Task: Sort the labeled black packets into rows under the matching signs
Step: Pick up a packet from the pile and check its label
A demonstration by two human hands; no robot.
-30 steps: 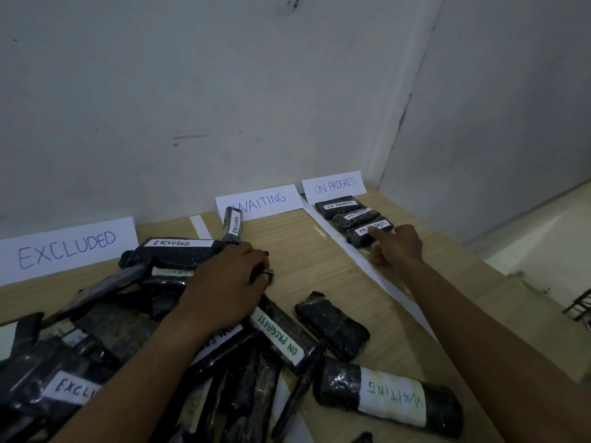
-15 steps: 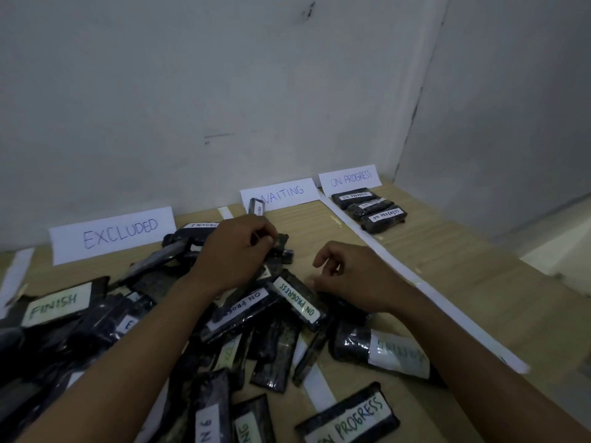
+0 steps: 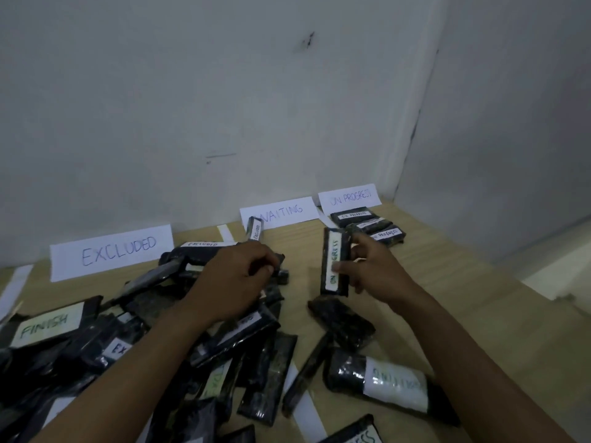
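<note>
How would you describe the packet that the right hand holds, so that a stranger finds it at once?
Find the ON PROGRESS sign by the corner of the wall; three packets lie in a row below it. Just in front of the row, the right hand holds one packet. Unlike its neighbours, it is upright, clear of the table, its long white ON PROGRESS label facing the camera.

Dim, bluish, soft light; slight motion blur, wide-angle bending at the edges
</note>
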